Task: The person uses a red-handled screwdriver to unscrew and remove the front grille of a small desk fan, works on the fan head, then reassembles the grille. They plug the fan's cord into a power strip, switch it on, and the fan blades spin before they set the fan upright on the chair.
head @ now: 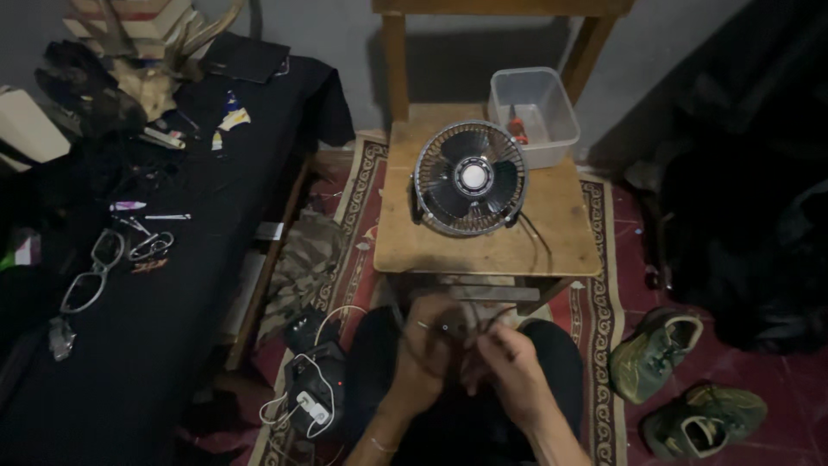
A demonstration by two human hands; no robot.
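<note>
A small round black fan (470, 178) with a wire grille stands on a low wooden stool (569, 237) in front of me. Its dark cord (536, 246) runs off the stool's front edge down toward my hands. My left hand (431, 345) and my right hand (509, 367) are together over my lap, just below the stool's front edge. Both have fingers closed around thin dark wires (470, 332), blurred in this dim view. A ring shows on a left finger.
A clear plastic tub (552, 129) with a small red item sits at the stool's back right. Left is a black-covered surface (172, 302) with scissors, glasses frames and small tools. A power strip with white cables (312, 393) lies by my left knee. Two shoes (673, 380) lie on the right.
</note>
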